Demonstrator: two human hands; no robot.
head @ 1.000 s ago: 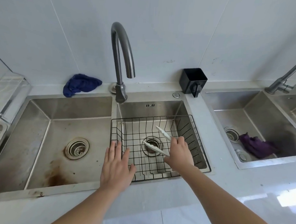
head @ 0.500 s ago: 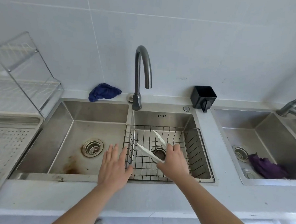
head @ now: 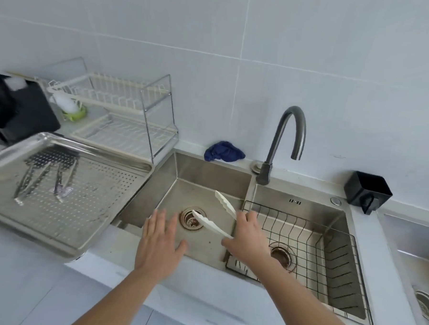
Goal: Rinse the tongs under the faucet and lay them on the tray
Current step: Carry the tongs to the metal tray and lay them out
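Observation:
My right hand (head: 248,236) holds white plastic tongs (head: 211,223) by their hinge end, arms spread and pointing left over the left sink basin (head: 207,177). Flat and with fingers apart, my left hand (head: 158,244) hovers empty over that basin's front edge. The dark curved faucet (head: 288,139) stands behind the divider between the two basins, with no water visible. A perforated steel tray (head: 101,206) lies on the counter to the left, with metal tongs (head: 37,180) lying on it.
A black wire basket (head: 328,245) sits in the right basin. A white dish rack (head: 126,115) stands behind the tray, with a blue cloth (head: 224,151) on the ledge and a black holder (head: 367,191) at right. Another sink (head: 419,272) lies at far right.
My right hand lifted the white tongs out of the wire basket and carried them left over the left basin. The view swung left, bringing the tray and dish rack into sight.

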